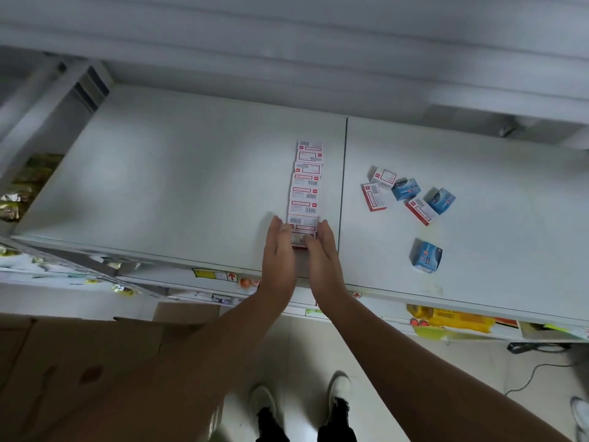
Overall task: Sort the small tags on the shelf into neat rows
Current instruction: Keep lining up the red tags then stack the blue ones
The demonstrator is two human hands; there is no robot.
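A straight row of several small white-and-red tag boxes (306,189) runs from the shelf's middle toward its front edge. My left hand (279,250) and my right hand (322,250) flank the nearest box of that row, straight fingers pressing its two sides, thumbs resting on its top. To the right, past the panel seam, lies a loose scatter of white-and-red boxes (373,196) and blue boxes (405,188). One more blue box (426,256) stands apart, nearer the front.
The grey shelf (159,173) has a seam (343,186) just right of the row. A brown cardboard carton (95,371) stands at lower left. Lower shelves hold yellow packets (452,323). A cable (535,371) lies on the floor.
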